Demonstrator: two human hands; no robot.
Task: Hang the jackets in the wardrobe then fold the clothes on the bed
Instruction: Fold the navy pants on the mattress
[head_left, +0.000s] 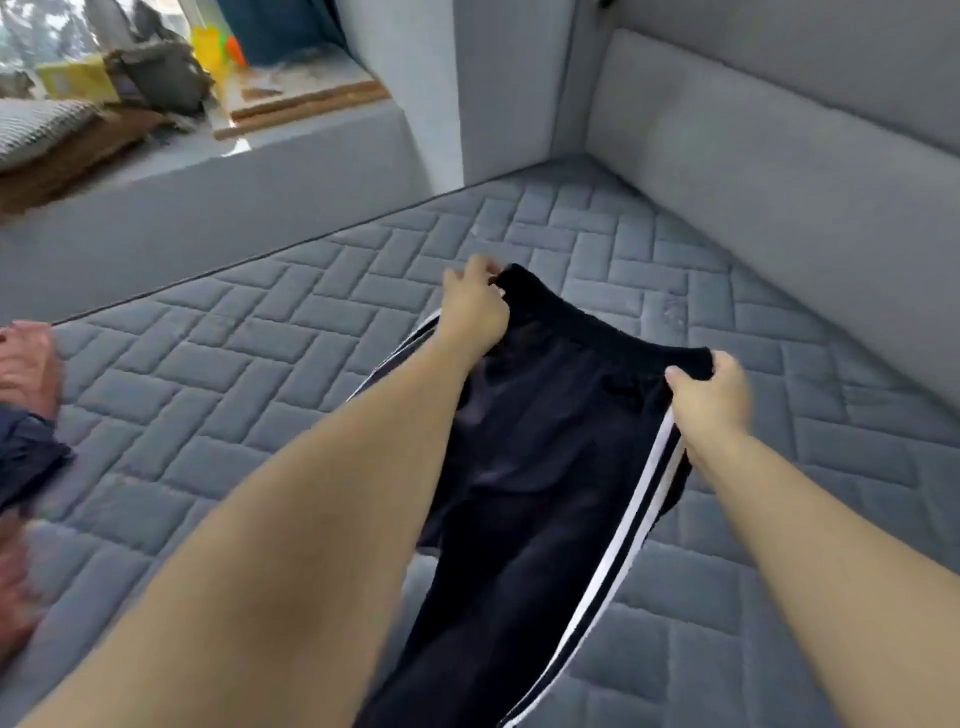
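Observation:
A pair of black track pants (530, 447) with white side stripes is stretched out over the grey quilted bed (218, 364). My left hand (475, 306) pinches the far left corner of the elastic waistband. My right hand (714, 395) grips the waistband's right corner, thumb on top. The waistband is held taut between both hands, raised a little off the mattress. The legs trail back toward me and run out of the frame at the bottom.
More clothes lie at the bed's left edge: a pinkish garment (26, 364) and a dark blue one (26, 457). A padded grey headboard (779, 171) lines the right side. A cluttered window ledge (156, 171) with a striped cushion (41, 124) borders the far side.

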